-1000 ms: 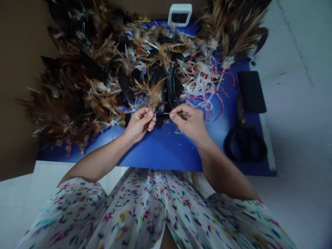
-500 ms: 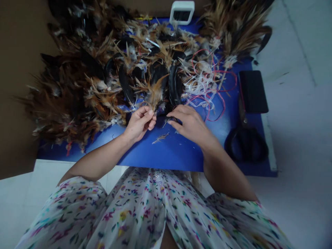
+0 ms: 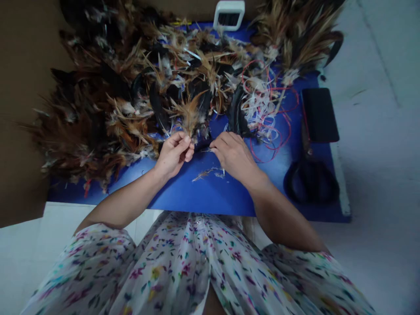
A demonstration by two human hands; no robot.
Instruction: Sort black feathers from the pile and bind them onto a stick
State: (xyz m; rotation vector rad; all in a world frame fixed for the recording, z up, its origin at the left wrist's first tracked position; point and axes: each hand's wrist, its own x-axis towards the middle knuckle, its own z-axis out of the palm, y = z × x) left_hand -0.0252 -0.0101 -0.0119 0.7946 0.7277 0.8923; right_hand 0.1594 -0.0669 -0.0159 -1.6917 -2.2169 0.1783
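At the left of the counter (image 3: 197,197): one feather pile (image 3: 85,127), single feathers uncountable. Rightward, the left hand (image 3: 173,155) pinches one brown feather tuft (image 3: 190,116) by its near end, long axis pointing far; the tuft lies left of the right hand (image 3: 234,155), whose fingers are drawn together, load undeterminable. Farther right: one string tangle (image 3: 259,105), one phone (image 3: 320,114), one pair of scissors (image 3: 309,168).

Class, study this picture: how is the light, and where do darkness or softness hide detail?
Head view: dim light overall, with the brown board in deep shade; head view: the black scissor handles lose detail in darkness; head view: the thin bit by the right hand is too faint to identify.
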